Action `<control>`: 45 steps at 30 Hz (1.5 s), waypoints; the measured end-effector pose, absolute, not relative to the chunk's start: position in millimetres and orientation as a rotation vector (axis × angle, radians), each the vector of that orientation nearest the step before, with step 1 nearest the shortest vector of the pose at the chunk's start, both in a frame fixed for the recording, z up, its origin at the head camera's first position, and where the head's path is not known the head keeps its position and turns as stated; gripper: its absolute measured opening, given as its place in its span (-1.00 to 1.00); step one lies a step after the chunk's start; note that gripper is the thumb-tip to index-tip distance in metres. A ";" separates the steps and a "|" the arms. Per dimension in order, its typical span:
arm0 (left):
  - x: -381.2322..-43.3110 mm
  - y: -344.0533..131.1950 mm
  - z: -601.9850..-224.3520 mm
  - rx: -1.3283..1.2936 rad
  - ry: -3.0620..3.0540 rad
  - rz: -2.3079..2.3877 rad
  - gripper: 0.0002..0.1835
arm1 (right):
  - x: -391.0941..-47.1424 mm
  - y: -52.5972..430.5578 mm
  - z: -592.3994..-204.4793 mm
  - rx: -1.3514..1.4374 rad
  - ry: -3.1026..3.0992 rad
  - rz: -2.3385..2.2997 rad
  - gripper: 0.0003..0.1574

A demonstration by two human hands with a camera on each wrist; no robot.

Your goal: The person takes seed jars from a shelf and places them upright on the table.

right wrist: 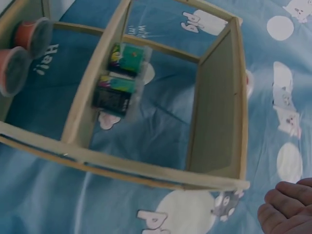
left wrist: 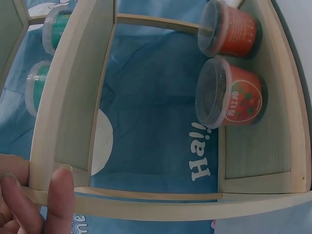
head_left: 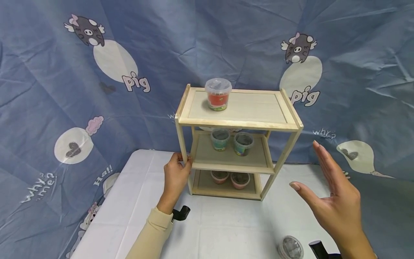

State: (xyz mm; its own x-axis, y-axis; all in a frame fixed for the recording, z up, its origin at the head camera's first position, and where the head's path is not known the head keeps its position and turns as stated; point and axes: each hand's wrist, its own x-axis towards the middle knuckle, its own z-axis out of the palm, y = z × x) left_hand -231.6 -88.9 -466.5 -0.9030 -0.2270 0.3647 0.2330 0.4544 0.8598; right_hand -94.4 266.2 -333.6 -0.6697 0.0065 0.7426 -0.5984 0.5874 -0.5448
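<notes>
A three-tier wooden shelf rack (head_left: pixel 240 124) stands on the white cloth. My left hand (head_left: pixel 174 176) grips its left front post at the middle tier; the left wrist view shows the thumb (left wrist: pixel 62 195) over the wood. To the right of the rack my right hand (head_left: pixel 339 201) is held in the air, fingers straight and thumb apart, touching nothing. A clear-lidded tub with a red label (head_left: pixel 218 100) sits left of centre on the top tier. Two green-labelled tubs (head_left: pixel 220 144) stand on the middle tier, and two red-labelled tubs (left wrist: pixel 245 97) on the bottom one.
Another lidded tub (head_left: pixel 291 248) lies on the white cloth (head_left: pixel 223 226) near the front, close to my right wrist. A blue curtain (head_left: pixel 161 46) printed with pigs hangs behind the rack and around the sides.
</notes>
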 end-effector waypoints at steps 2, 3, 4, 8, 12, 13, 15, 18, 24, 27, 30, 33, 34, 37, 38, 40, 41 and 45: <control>-231.4 -89.3 -466.5 -0.004 -2.277 -1.442 -0.89 | -99.3 261.8 -328.3 0.501 -2.082 1.053 0.08; -231.2 -89.5 -466.6 -0.002 -2.276 -1.441 -0.89 | -102.0 259.8 -326.1 0.520 -2.066 1.048 0.10; -231.2 -89.6 -466.5 0.000 -2.276 -1.440 -0.89 | -104.9 257.9 -323.9 0.538 -2.054 1.040 0.12; -231.8 -90.4 -467.1 -0.002 -2.275 -1.440 -0.89 | -115.3 250.8 -314.8 0.591 -2.031 1.004 0.17; -232.5 -90.9 -467.7 0.003 -2.274 -1.436 -0.90 | -123.8 244.7 -306.9 0.643 -2.013 1.050 0.16; -232.6 -90.7 -467.8 0.005 -2.276 -1.437 -0.90 | -125.9 243.6 -305.5 0.651 -2.007 1.074 0.16; -232.5 -90.3 -468.4 0.006 -2.281 -1.444 -0.90 | -130.6 243.0 -303.7 0.661 -1.998 1.118 0.16; -232.6 -89.5 -469.6 -0.003 -2.285 -1.457 -0.89 | -138.2 243.1 -300.2 0.649 -2.008 1.148 0.06; -232.6 -88.5 -470.4 -0.032 -2.273 -1.478 -0.89 | -157.6 234.3 -282.1 0.610 -2.047 1.183 0.19; -232.6 -88.7 -469.7 -0.032 -2.265 -1.473 -0.89 | -170.4 226.4 -269.7 0.592 -2.087 1.214 0.15; -232.5 -89.2 -469.1 -0.025 -2.261 -1.471 -0.89 | -184.1 218.3 -259.7 0.559 -2.155 1.213 0.08; -231.9 -89.6 -468.6 -0.028 -2.259 -1.474 -0.88 | -198.1 210.4 -252.6 0.537 -2.219 1.194 0.07; -231.5 -89.8 -468.9 -0.027 -2.258 -1.473 -0.89 | -202.6 207.8 -251.1 0.535 -2.240 1.191 0.08; -230.5 -90.1 -469.4 -0.027 -2.256 -1.471 -0.89 | -215.2 200.2 -246.3 0.527 -2.304 1.174 0.10; -230.4 -90.1 -469.4 -0.026 -2.254 -1.470 -0.89 | -219.5 197.6 -244.4 0.525 -2.321 1.172 0.11; -230.2 -89.9 -468.9 -0.027 -2.249 -1.474 -0.89 | -227.8 192.0 -240.2 0.509 -2.364 1.172 0.13; -230.1 -89.6 -468.6 -0.027 -2.246 -1.479 -0.88 | -232.3 189.0 -238.1 0.508 -2.380 1.180 0.13; -229.9 -88.4 -466.7 -0.016 -2.241 -1.485 -0.85 | -250.2 178.1 -231.4 0.512 -2.425 1.263 0.14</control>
State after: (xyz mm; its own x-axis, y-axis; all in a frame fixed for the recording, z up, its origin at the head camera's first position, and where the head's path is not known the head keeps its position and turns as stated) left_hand -229.9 -88.4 -466.7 -0.8988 -0.2329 0.3713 0.2511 0.4208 0.8717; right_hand -250.2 178.1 -231.4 -0.8703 -0.1507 0.4689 -0.4706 0.5351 -0.7016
